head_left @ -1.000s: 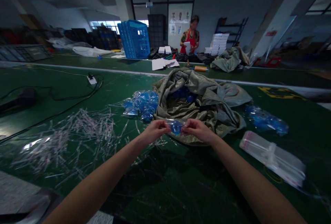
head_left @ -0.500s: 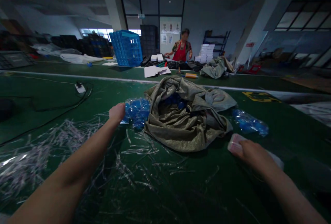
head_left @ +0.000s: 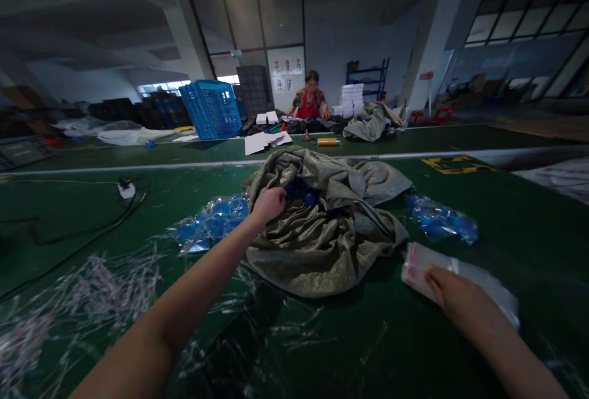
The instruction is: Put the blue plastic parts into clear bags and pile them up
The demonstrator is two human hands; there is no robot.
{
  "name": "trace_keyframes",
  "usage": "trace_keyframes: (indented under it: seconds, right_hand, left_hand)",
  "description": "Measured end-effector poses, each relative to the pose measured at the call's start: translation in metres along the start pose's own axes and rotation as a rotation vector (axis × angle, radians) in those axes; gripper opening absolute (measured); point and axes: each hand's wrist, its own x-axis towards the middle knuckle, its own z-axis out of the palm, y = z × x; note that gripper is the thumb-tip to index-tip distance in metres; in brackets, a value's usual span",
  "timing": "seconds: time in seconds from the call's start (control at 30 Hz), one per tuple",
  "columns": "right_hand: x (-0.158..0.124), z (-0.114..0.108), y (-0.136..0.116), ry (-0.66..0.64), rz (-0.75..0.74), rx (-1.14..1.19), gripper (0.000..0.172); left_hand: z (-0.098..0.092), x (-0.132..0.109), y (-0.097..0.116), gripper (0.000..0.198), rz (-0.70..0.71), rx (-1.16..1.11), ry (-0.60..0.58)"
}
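The left hand has moved from the blue packets to the sack (seemingly its mouth).

Sack under L hand; balls in sack, just R of same hand; bagged pile to its L; strips nearer, further L; bag stack under R hand; 2nd bagged pile beyond R hand.
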Motion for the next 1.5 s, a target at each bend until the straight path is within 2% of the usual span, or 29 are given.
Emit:
trace_keyframes:
  seconds: [0.1, 0.23, 0.33, 0.4, 0.5, 0.6, 0.7, 0.8, 0.87, 0.93, 1.0, 1.1, 1.2, 1.27, 1.33, 1.5]
  right_hand:
    - [-0.003, -0.005, 0.002, 0.015, 0.092, -0.010, 0.028]
    - [-0.005, -0.006, 0.006, 0.041, 0.125, -0.007, 0.029]
    - [-0.005, -0.003, 0.013, 0.087, 0.131, 0.011, 0.027]
    - [-0.007, -0.003, 0.017, 0.189, 0.087, 0.043, 0.025]
    - [-0.012, -0.009, 0.016, 0.406, -0.029, 0.158, 0.026]
    - [-0.021, -0.021, 0.006, 0.559, -0.063, 0.281, 0.027]
    - [-0.033, -0.029, -0.007, 0.669, 0.005, 0.446, 0.024]
    - [-0.040, -0.032, -0.025, 0.733, 0.101, 0.682, 0.020]
    - [-0.040, -0.035, -0.042, 0.674, 0.122, 0.877, 0.018]
    - [-0.036, -0.040, -0.063, 0.535, 0.103, 1.080, 0.018]
    - [-0.026, -0.048, -0.089, 0.359, 0.031, 1.231, 0.019]
    - [-0.005, -0.060, -0.131, 0.214, -0.099, 1.334, 0.023]
    - [0.018, -0.065, -0.169, 0.135, -0.180, 1.406, 0.030]
    - [0.029, -0.065, -0.189, 0.125, -0.207, 1.423, 0.032]
    - [0.037, -0.063, -0.205, 0.115, -0.225, 1.412, 0.034]
    - [0.044, -0.058, -0.221, 0.079, -0.267, 1.458, 0.036]
  left_hand:
    - [0.040, 0.036, 0.033, 0.027, -0.030, -0.044, -0.062]
    - [0.080, 0.068, 0.047, 0.039, -0.120, -0.070, -0.128]
    - [0.095, 0.075, 0.050, 0.040, -0.165, -0.078, -0.143]
    - [0.094, 0.074, 0.051, 0.039, -0.176, -0.087, -0.129]
    - [0.077, 0.062, 0.051, 0.040, -0.161, -0.119, -0.059]
    - [0.049, 0.034, 0.045, 0.044, -0.047, -0.265, 0.029]
    - [0.032, -0.009, 0.035, 0.046, 0.111, -0.365, -0.137]
    - [0.030, -0.051, 0.028, 0.042, 0.205, -0.349, -0.257]
    - [0.026, -0.072, 0.030, 0.043, 0.202, -0.365, -0.238]
    - [0.013, -0.088, 0.037, 0.044, 0.184, -0.455, -0.208]
    - [-0.010, -0.099, 0.048, 0.043, 0.199, -0.627, -0.244]
    - [-0.048, -0.114, 0.063, 0.036, 0.286, -0.879, -0.333]
    - [-0.071, -0.124, 0.067, 0.034, 0.312, -0.984, -0.384]
    - [-0.074, -0.127, 0.064, 0.031, 0.293, -0.962, -0.405]
    - [-0.073, -0.126, 0.056, 0.025, 0.263, -0.914, -0.378]
    - [-0.072, -0.121, 0.036, 0.020, 0.221, -0.832, -0.308]
